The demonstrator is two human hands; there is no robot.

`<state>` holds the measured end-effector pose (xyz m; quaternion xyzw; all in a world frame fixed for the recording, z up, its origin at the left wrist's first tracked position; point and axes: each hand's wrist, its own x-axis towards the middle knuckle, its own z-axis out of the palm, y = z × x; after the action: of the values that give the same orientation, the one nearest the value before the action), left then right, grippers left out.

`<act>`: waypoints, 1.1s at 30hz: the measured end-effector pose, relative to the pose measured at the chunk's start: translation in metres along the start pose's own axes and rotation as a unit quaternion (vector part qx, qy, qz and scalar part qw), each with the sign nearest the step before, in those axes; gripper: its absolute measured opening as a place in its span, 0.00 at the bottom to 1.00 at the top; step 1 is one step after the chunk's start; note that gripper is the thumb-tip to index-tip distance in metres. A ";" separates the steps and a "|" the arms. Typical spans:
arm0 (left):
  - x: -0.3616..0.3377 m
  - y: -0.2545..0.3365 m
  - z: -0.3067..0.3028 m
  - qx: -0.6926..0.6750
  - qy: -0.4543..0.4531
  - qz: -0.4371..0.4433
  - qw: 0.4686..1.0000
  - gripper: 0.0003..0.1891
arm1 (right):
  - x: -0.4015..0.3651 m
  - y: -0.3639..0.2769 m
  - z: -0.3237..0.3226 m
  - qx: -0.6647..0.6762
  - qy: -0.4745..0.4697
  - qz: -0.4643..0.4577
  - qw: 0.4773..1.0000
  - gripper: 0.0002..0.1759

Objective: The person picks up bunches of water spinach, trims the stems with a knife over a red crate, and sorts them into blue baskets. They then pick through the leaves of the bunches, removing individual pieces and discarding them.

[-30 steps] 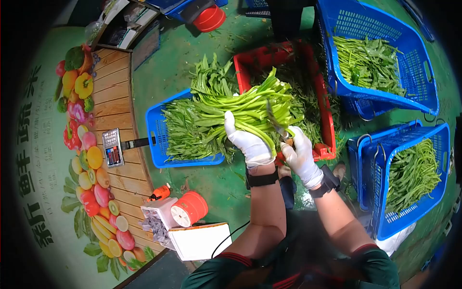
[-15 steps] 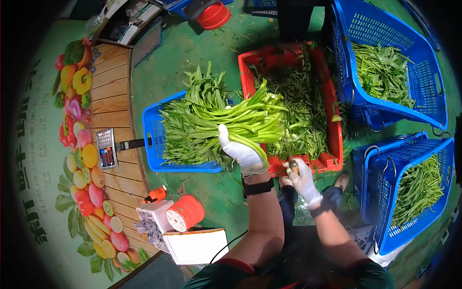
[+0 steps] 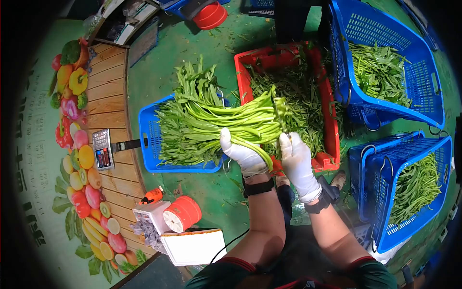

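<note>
A large bunch of leafy green stalks (image 3: 231, 118) lies across my left hand (image 3: 244, 156), which wears a white glove and is wrapped round the stalks from below. The leaves spread over a blue basket (image 3: 150, 139) on the left; the stalk ends point right, above a red crate (image 3: 332, 120) with loose greens. My right hand (image 3: 298, 161), also gloved, is closed on a knife (image 3: 276, 110). Its thin dark blade stands across the stalks near their cut ends. The handle is mostly hidden in my fingers.
Blue baskets with greens stand at the right, one upper (image 3: 356, 96) and one lower (image 3: 385, 207). A scale display (image 3: 103, 149) is at the left by wooden boards. A red-and-white bucket (image 3: 183, 214) and a white foam lid (image 3: 195, 246) lie below. A person's dark legs show at the top.
My right hand has moved up from the crate's near edge to the stalk ends, and the blade now lies across them. The left hand still holds the bunch.
</note>
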<state>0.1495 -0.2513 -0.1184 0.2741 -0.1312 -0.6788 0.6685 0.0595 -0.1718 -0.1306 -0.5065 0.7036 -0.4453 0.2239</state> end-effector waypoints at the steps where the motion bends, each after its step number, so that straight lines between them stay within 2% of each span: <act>1: 0.002 -0.001 -0.006 0.002 0.006 0.006 1.000 0.30 | -0.008 0.006 0.003 -0.043 -0.010 -0.056 0.997 0.05; 3: 0.004 -0.003 -0.019 -0.004 -0.010 0.005 1.000 0.30 | -0.038 0.020 0.013 -0.086 -0.013 -0.079 0.993 0.08; 5: 0.011 -0.013 -0.031 0.007 0.026 0.009 1.000 0.31 | -0.071 0.029 0.017 0.084 -0.127 0.123 0.981 0.13; 6: 0.012 -0.017 -0.036 0.019 0.062 0.013 0.998 0.32 | -0.090 0.031 0.014 0.083 -0.128 0.128 0.980 0.13; 8: 0.014 -0.020 -0.038 0.043 0.072 0.028 0.996 0.32 | -0.113 0.034 0.008 0.066 -0.142 0.095 0.983 0.20; 9: 0.016 -0.021 -0.038 0.065 0.080 0.047 0.994 0.32 | -0.111 0.032 0.005 0.066 -0.141 0.096 0.983 0.20; 11: 0.019 -0.022 -0.045 0.068 0.082 0.050 0.993 0.32 | -0.099 0.013 -0.018 0.002 -0.104 -0.025 0.994 0.24; 13: 0.015 -0.023 -0.046 0.056 0.039 0.010 0.998 0.31 | -0.048 -0.010 -0.030 -0.002 -0.085 -0.018 0.996 0.25; 14: 0.012 -0.024 -0.045 0.034 0.027 -0.014 0.999 0.32 | -0.022 -0.011 -0.029 -0.053 -0.059 -0.063 0.995 0.23; 15: 0.016 -0.028 -0.061 -0.017 -0.028 -0.024 0.999 0.33 | -0.008 -0.010 -0.028 -0.102 -0.031 -0.107 0.989 0.21; 16: 0.014 -0.028 -0.055 -0.009 -0.017 -0.018 1.000 0.33 | -0.005 -0.006 -0.024 -0.101 -0.029 -0.104 0.989 0.21; 18: 0.014 -0.028 -0.053 -0.020 -0.002 -0.031 0.999 0.33 | -0.008 0.007 -0.007 -0.191 -0.056 -0.071 0.977 0.17; 19: 0.018 -0.028 -0.054 -0.042 0.001 -0.047 0.998 0.33 | -0.022 0.009 -0.003 -0.191 -0.055 -0.071 0.977 0.17; 20: 0.017 -0.025 -0.057 -0.024 -0.044 -0.073 0.996 0.33 | -0.048 0.010 -0.003 -0.195 -0.046 -0.057 0.978 0.15; 21: 0.018 -0.026 -0.051 -0.024 -0.044 -0.076 0.996 0.33 | -0.069 0.008 -0.005 -0.198 -0.036 -0.040 0.979 0.14; 22: 0.017 -0.025 -0.041 0.014 -0.006 -0.055 0.998 0.33 | -0.085 0.006 -0.010 -0.197 -0.038 -0.034 0.979 0.14; 23: 0.017 -0.025 -0.034 0.051 0.032 -0.031 0.998 0.33 | -0.099 0.006 -0.015 -0.070 -0.083 0.048 0.993 0.15; 24: 0.021 -0.028 -0.031 0.065 0.038 -0.022 0.997 0.34 | -0.102 0.009 -0.018 0.057 -0.123 0.125 0.983 0.17; 25: 0.020 -0.029 -0.031 0.081 0.047 -0.014 0.996 0.34 | -0.087 0.003 -0.022 0.056 -0.124 0.128 0.982 0.17; 27: 0.011 -0.032 -0.029 0.117 0.028 -0.016 0.993 0.35 | -0.036 0.003 -0.025 0.036 -0.048 0.038 0.997 0.20; 28: 0.009 -0.035 -0.027 0.103 0.037 -0.024 0.994 0.35 | -0.020 0.014 -0.020 0.038 -0.044 0.039 0.998 0.20; 30: 0.004 -0.032 -0.024 0.074 0.049 -0.045 0.995 0.35 | -0.010 0.034 -0.004 0.075 -0.141 0.095 0.983 0.22; 31: 0.008 -0.032 -0.024 0.064 0.026 -0.047 0.997 0.34 | -0.027 0.036 -0.006 0.075 -0.140 0.095 0.983 0.22; 33: 0.017 -0.031 -0.011 0.072 0.088 -0.003 0.993 0.34 | -0.083 0.032 -0.021 0.053 -0.221 0.131 0.965 0.20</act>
<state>0.1303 -0.2642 -0.1474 0.3806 -0.1190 -0.6427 0.6541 0.0592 -0.0850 -0.1588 -0.4832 0.6719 -0.3262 0.4567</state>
